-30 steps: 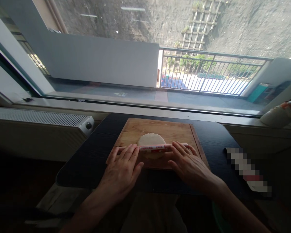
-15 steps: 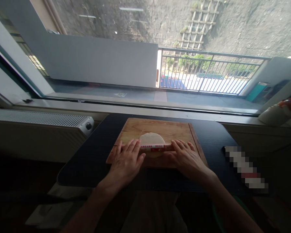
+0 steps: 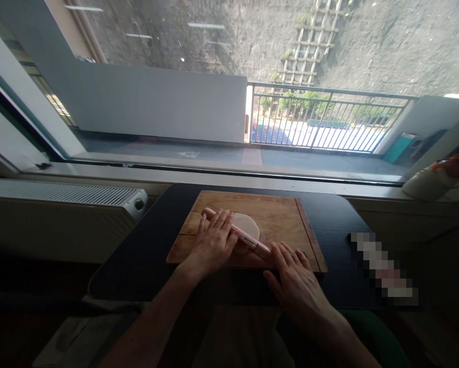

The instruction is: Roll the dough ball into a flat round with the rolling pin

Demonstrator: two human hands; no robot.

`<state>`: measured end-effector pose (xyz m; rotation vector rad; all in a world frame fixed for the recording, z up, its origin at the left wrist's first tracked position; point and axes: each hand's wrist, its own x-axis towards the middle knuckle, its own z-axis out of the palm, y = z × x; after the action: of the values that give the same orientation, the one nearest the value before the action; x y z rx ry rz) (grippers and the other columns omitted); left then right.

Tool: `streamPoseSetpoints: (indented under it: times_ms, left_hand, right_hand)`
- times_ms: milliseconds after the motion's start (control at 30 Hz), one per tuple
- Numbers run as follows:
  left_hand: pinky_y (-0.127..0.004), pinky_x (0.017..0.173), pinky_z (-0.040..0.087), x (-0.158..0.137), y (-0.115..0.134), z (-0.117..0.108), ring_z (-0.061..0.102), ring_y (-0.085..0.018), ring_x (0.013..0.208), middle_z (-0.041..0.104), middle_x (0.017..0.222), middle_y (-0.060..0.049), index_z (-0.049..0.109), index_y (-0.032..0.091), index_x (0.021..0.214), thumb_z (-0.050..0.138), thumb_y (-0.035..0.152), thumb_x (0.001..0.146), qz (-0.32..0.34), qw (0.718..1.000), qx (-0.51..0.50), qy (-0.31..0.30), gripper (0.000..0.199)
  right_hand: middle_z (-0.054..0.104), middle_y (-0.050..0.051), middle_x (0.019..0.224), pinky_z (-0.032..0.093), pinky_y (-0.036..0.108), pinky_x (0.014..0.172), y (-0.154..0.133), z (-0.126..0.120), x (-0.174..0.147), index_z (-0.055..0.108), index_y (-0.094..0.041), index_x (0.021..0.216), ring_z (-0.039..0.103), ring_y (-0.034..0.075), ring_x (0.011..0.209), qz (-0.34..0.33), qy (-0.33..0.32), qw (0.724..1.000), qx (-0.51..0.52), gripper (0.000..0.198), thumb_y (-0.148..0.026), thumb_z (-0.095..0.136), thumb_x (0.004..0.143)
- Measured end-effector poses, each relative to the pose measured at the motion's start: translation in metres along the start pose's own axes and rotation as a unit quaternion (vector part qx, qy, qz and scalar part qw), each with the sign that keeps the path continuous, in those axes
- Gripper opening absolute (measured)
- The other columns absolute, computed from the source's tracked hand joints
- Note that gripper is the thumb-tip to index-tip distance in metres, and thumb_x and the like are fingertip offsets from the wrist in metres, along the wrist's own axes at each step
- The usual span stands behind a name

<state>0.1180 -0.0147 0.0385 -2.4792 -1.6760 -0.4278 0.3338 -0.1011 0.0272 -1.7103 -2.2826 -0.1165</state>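
A wooden rolling pin (image 3: 252, 243) with a printed paper label lies slantwise over a round, flat sheet of pale dough (image 3: 246, 223). Its far end points left. My left hand (image 3: 214, 240) lies over the pin's left part, fingers stretched out and fairly flat, thumb beside the pin. At the near right end rests my right hand (image 3: 292, 266), its fingers extended over the wood and the thumb held apart. Neither hand is wrapped round the pin. The dough's near part is hidden by pin and hands. Beneath is a wooden cutting board (image 3: 279, 209).
The board stands on a black table (image 3: 137, 255) by a window. A blurred-out oblong object (image 3: 382, 266) lies at the table's right. Left of the table is a white radiator (image 3: 72, 209); a pale pot-like object (image 3: 430, 179) sits on the sill (image 3: 214, 176) at right.
The pin has turned from lying straight across to a slant. My left hand has moved forward with its end, while my right hand has drawn back towards me.
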Motion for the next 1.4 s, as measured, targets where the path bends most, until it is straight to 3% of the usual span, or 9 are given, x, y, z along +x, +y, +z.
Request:
streamPoseSetpoints:
  times_ms: [100, 267, 433, 600, 767, 1000, 1200, 1400]
  left_hand:
    - [-0.050, 0.111, 0.010, 0.017, 0.004, 0.002, 0.019, -0.022, 0.137, 0.030, 0.147, -0.006, 0.030, 0.017, 0.140, 0.019, 0.043, 0.093, 0.009, 1.000, -0.019, -0.009, 0.055]
    - [-0.053, 0.110, 0.007, 0.037, 0.011, 0.004, 0.022, -0.025, 0.136, 0.041, 0.140, -0.009, 0.039, 0.014, 0.135, 0.016, 0.044, 0.093, 0.022, 0.999, -0.024, -0.038, 0.057]
    - [-0.052, 0.110, 0.006, 0.054, 0.012, 0.010, 0.021, -0.025, 0.136, 0.039, 0.142, -0.008, 0.039, 0.016, 0.135, 0.016, 0.044, 0.092, 0.035, 0.998, -0.023, -0.042, 0.055]
    - [-0.053, 0.109, 0.011, 0.081, 0.020, 0.016, 0.025, -0.028, 0.134, 0.042, 0.140, -0.011, 0.045, 0.014, 0.130, 0.020, 0.044, 0.091, 0.051, 0.995, -0.029, -0.081, 0.055]
    - [-0.053, 0.108, 0.011, 0.078, 0.016, 0.019, 0.026, -0.027, 0.134, 0.042, 0.139, -0.011, 0.045, 0.015, 0.129, 0.019, 0.043, 0.092, 0.054, 0.996, -0.033, -0.056, 0.054]
    - [-0.058, 0.105, 0.012, 0.099, 0.035, 0.011, 0.032, -0.029, 0.129, 0.052, 0.130, -0.012, 0.051, 0.012, 0.122, 0.018, 0.037, 0.094, 0.068, 0.992, -0.046, -0.095, 0.051]
    - [-0.059, 0.106, 0.010, 0.094, 0.026, 0.011, 0.033, -0.027, 0.129, 0.051, 0.132, -0.010, 0.055, 0.018, 0.117, 0.025, 0.040, 0.092, 0.070, 0.992, -0.034, -0.103, 0.045]
    - [-0.059, 0.104, 0.015, 0.123, 0.041, 0.019, 0.032, -0.029, 0.130, 0.047, 0.135, -0.011, 0.049, 0.017, 0.125, 0.023, 0.041, 0.092, 0.046, 0.988, -0.043, -0.142, 0.049]
  right_hand:
    - [0.046, 0.009, 0.135, 0.024, 0.045, 0.106, 0.001, 0.003, 0.002, 0.038, -0.016, 0.135, 0.035, 0.023, 0.129, -0.013, 0.017, 1.000, 0.013, 0.048, -0.036, 0.036, 0.091]
    - [0.045, 0.013, 0.136, 0.025, 0.047, 0.105, 0.010, 0.005, 0.007, 0.046, -0.012, 0.128, 0.034, 0.025, 0.129, 0.049, 0.066, 0.997, 0.001, 0.042, -0.031, 0.032, 0.093]
    - [0.046, 0.007, 0.136, 0.027, 0.040, 0.106, 0.010, 0.004, -0.001, 0.039, -0.017, 0.134, 0.033, 0.020, 0.130, -0.022, 0.059, 0.997, 0.039, 0.043, -0.021, 0.033, 0.092]
    - [0.045, 0.011, 0.135, 0.030, 0.044, 0.104, 0.016, 0.007, 0.004, 0.045, -0.014, 0.129, 0.035, 0.024, 0.128, 0.048, 0.075, 0.995, 0.034, 0.041, -0.025, 0.031, 0.093]
    - [0.043, 0.009, 0.137, 0.026, 0.042, 0.106, 0.012, 0.007, -0.007, 0.035, -0.015, 0.137, 0.030, 0.021, 0.132, -0.029, 0.071, 0.996, 0.055, 0.046, -0.015, 0.030, 0.091]
    - [0.047, 0.009, 0.134, 0.022, 0.047, 0.107, 0.020, 0.008, -0.002, 0.042, -0.017, 0.132, 0.032, 0.022, 0.131, 0.040, 0.095, 0.994, 0.046, 0.041, -0.022, 0.032, 0.092]
    - [0.046, 0.009, 0.135, 0.024, 0.046, 0.107, 0.022, 0.016, -0.013, 0.031, -0.018, 0.139, 0.032, 0.022, 0.131, -0.027, 0.108, 0.993, 0.043, 0.052, -0.011, 0.031, 0.088]
    - [0.046, 0.011, 0.135, 0.024, 0.047, 0.107, 0.028, 0.011, 0.000, 0.038, -0.014, 0.134, 0.030, 0.023, 0.132, 0.044, 0.108, 0.992, 0.046, 0.044, -0.018, 0.032, 0.090]
